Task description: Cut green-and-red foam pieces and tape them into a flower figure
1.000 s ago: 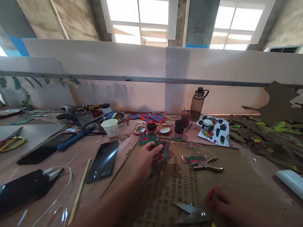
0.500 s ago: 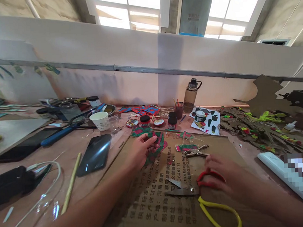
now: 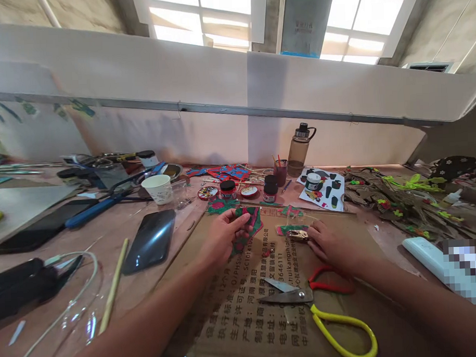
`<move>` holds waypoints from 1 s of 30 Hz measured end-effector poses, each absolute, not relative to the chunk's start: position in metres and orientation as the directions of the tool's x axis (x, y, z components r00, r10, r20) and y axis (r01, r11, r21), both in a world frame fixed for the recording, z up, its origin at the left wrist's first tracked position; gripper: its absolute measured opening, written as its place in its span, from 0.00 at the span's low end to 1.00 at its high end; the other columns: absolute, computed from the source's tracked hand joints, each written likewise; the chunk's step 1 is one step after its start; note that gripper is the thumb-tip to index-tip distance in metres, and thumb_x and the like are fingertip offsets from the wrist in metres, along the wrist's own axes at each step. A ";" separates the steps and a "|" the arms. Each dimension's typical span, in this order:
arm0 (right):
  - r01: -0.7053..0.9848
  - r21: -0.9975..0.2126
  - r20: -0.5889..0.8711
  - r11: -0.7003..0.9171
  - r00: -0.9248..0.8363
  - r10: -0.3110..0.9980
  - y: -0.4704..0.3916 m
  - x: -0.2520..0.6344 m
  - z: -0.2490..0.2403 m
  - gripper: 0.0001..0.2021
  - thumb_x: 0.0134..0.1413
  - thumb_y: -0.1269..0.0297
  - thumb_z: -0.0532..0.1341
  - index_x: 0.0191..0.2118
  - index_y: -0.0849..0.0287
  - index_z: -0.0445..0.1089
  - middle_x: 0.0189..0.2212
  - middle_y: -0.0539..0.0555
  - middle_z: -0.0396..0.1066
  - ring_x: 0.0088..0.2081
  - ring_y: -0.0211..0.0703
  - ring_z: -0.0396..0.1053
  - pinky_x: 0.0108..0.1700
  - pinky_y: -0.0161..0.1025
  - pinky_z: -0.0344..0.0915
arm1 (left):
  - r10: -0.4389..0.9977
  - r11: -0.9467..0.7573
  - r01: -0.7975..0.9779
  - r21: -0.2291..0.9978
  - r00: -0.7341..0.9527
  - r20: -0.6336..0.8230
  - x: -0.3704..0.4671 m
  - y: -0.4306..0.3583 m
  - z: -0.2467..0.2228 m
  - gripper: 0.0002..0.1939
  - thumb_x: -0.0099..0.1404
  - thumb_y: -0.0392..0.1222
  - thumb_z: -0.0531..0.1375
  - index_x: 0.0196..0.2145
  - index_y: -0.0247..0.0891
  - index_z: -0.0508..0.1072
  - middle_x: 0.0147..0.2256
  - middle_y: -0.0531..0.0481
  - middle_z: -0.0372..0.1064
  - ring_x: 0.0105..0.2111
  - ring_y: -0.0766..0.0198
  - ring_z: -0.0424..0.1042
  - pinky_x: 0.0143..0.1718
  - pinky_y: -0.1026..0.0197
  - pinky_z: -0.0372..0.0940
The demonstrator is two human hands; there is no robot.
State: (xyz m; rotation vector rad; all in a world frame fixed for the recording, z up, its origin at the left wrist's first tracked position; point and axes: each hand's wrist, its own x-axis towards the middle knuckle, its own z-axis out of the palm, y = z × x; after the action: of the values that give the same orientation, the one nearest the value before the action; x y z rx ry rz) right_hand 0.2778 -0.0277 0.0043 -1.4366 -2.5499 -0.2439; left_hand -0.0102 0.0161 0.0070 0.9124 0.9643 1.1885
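Observation:
My left hand (image 3: 228, 236) pinches a green and pink painted cutout (image 3: 255, 219) between thumb and fingers, above a cardboard sheet (image 3: 211, 299) with printed characters. Another green and pink piece (image 3: 239, 246) shows just under that hand. At the right, my right hand (image 3: 328, 245) has its fingers closed on the handles of a silver hole punch (image 3: 298, 234); its head lies over a painted strip (image 3: 282, 230). Open scissors (image 3: 292, 295) with one red and one yellow handle rest on the cardboard, nearer to me than the punch.
Behind the cardboard stand paint jars (image 3: 270, 190), a brush cup (image 3: 280, 173) and a water bottle (image 3: 298, 150). To the left are a paper cup (image 3: 157, 189), a phone (image 3: 149, 241) and a wooden stick (image 3: 114, 287). Brown cutouts (image 3: 373, 194) pile up at right beyond a white device (image 3: 432, 265).
My right hand has moved from over the scissors' red handle up and left onto the hole punch. The large brown sheet at the far right has gone from view. My left hand barely moved.

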 end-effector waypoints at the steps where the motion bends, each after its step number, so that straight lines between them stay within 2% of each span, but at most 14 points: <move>1: 0.869 0.021 0.273 0.495 -0.481 0.833 -0.028 0.277 0.004 0.07 0.62 0.70 0.55 0.37 0.60 0.71 0.37 0.58 0.73 0.37 0.45 0.70 0.39 0.40 0.66 | 0.987 0.145 -0.315 0.938 0.110 -0.115 -0.010 0.016 0.008 0.21 0.47 0.48 0.74 0.28 0.36 0.69 0.24 0.52 0.72 0.21 0.70 0.69 0.22 0.69 0.63; 4: 0.898 -0.150 0.299 0.414 -0.358 0.885 -0.029 0.269 0.008 0.06 0.61 0.67 0.55 0.34 0.59 0.67 0.31 0.54 0.71 0.30 0.39 0.66 0.33 0.35 0.61 | 0.984 0.164 -0.307 0.937 0.117 -0.133 -0.009 0.014 0.010 0.22 0.47 0.49 0.74 0.30 0.36 0.69 0.24 0.51 0.72 0.20 0.70 0.69 0.20 0.69 0.60; 7: 0.860 -0.342 0.273 0.379 -0.295 0.916 -0.029 0.254 0.014 0.09 0.60 0.61 0.58 0.30 0.58 0.64 0.26 0.50 0.68 0.27 0.37 0.62 0.29 0.34 0.57 | 0.982 0.169 -0.307 0.937 0.138 -0.132 -0.008 0.012 0.011 0.22 0.48 0.50 0.74 0.32 0.37 0.68 0.25 0.51 0.73 0.20 0.68 0.70 0.18 0.69 0.57; 10: 0.814 -0.407 0.252 0.413 -0.335 0.908 -0.028 0.237 0.019 0.13 0.57 0.59 0.61 0.26 0.58 0.63 0.25 0.49 0.66 0.27 0.37 0.61 0.29 0.33 0.56 | 0.988 0.112 -0.307 0.945 0.137 -0.073 -0.006 0.011 0.009 0.21 0.51 0.51 0.72 0.33 0.37 0.69 0.27 0.51 0.74 0.22 0.67 0.72 0.19 0.68 0.60; 13: 0.763 -0.411 0.318 0.498 -0.392 0.863 -0.028 0.226 0.019 0.11 0.55 0.62 0.64 0.25 0.59 0.64 0.28 0.51 0.69 0.30 0.38 0.64 0.33 0.35 0.60 | 0.993 0.041 -0.292 0.956 0.118 -0.007 -0.006 0.011 0.007 0.20 0.52 0.51 0.72 0.34 0.38 0.70 0.30 0.51 0.76 0.26 0.66 0.75 0.26 0.66 0.66; 16: 0.706 -0.409 0.423 0.578 -0.414 0.806 -0.028 0.220 0.017 0.06 0.54 0.69 0.64 0.28 0.59 0.67 0.36 0.55 0.72 0.38 0.42 0.68 0.41 0.39 0.66 | 0.993 0.000 -0.274 0.962 0.112 0.031 -0.006 0.008 0.009 0.20 0.52 0.52 0.71 0.33 0.38 0.69 0.30 0.51 0.77 0.29 0.62 0.77 0.30 0.63 0.69; 21: 0.724 -0.276 0.574 0.632 -0.402 0.713 -0.026 0.217 0.016 0.05 0.56 0.73 0.62 0.31 0.58 0.66 0.38 0.57 0.72 0.44 0.47 0.67 0.48 0.46 0.67 | 0.993 -0.069 -0.218 0.973 0.080 0.088 -0.006 0.003 0.016 0.20 0.54 0.54 0.70 0.33 0.39 0.69 0.30 0.50 0.77 0.30 0.61 0.77 0.34 0.60 0.70; 25: 0.736 -0.183 0.607 0.652 -0.437 0.664 -0.022 0.218 0.016 0.05 0.58 0.72 0.61 0.32 0.58 0.66 0.38 0.57 0.72 0.44 0.48 0.67 0.48 0.48 0.67 | 0.989 -0.101 -0.195 0.975 0.085 0.120 -0.008 0.003 0.013 0.18 0.56 0.53 0.69 0.34 0.40 0.67 0.29 0.51 0.77 0.29 0.61 0.76 0.34 0.61 0.69; 30: 0.736 -0.203 0.615 0.646 -0.417 0.669 -0.021 0.219 0.014 0.06 0.57 0.71 0.62 0.31 0.57 0.65 0.38 0.57 0.71 0.44 0.48 0.68 0.46 0.45 0.68 | 0.989 -0.105 -0.199 0.974 0.081 0.123 -0.009 0.005 0.011 0.18 0.55 0.51 0.69 0.33 0.40 0.67 0.28 0.52 0.76 0.28 0.63 0.74 0.31 0.64 0.67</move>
State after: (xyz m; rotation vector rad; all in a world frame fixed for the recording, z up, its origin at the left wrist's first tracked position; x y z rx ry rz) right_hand 0.2185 -0.0211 0.0144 -1.0873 -2.1858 -0.1279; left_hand -0.0091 0.0046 0.0108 1.1881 0.9405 1.3088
